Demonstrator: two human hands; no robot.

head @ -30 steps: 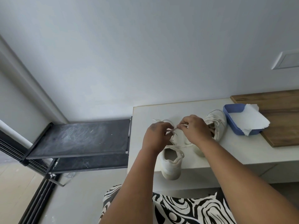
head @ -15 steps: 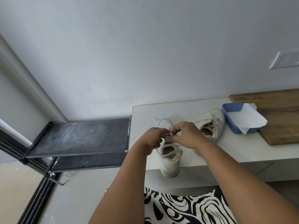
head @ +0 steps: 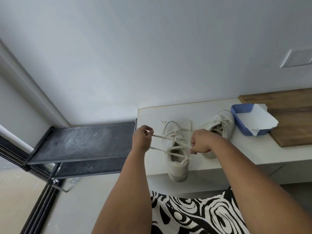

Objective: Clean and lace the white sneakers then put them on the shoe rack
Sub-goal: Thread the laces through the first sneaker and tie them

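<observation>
A white sneaker (head: 177,166) lies on the white counter (head: 152,115), its heel hanging over the front edge. Its white lace (head: 162,137) is stretched sideways across the opening. My left hand (head: 141,139) is to the left of the shoe, fingers closed on a loop of the lace. My right hand (head: 200,142) is to the right of the shoe, pinching the other part of the lace. The second white sneaker (head: 219,125) rests behind my right hand, tilted toward the blue tray. The black shoe rack (head: 81,142) stands left of the counter, lower down.
A blue plastic tray (head: 239,114) with a crumpled white paper towel (head: 258,119) sits on a wooden board (head: 290,119) at the right. The grey wall rises behind the counter. Black and white patterned fabric (head: 194,213) covers my lap below.
My hands were together over the shoe's tongue; now they have pulled apart to left and right, drawing the lace taut across the sneaker.
</observation>
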